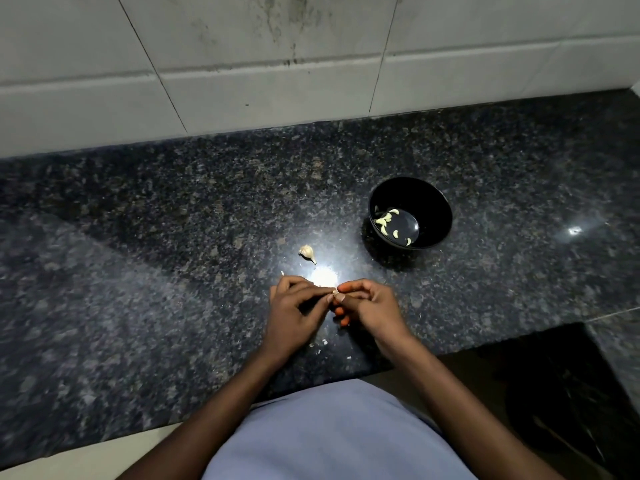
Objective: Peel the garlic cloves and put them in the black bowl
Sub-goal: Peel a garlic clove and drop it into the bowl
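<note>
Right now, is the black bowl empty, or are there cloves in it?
Not empty. The black bowl stands upright and a few pale peeled cloves lie on its bottom, leaving most of it bare.

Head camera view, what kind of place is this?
Most likely a home kitchen: a dark speckled stone counter against a white tiled wall, with a black bowl of peeled garlic cloves on it.

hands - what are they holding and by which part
A small garlic clove, pinched at its ends between the fingertips of the left hand and right hand; mostly hidden by the fingers.
</note>
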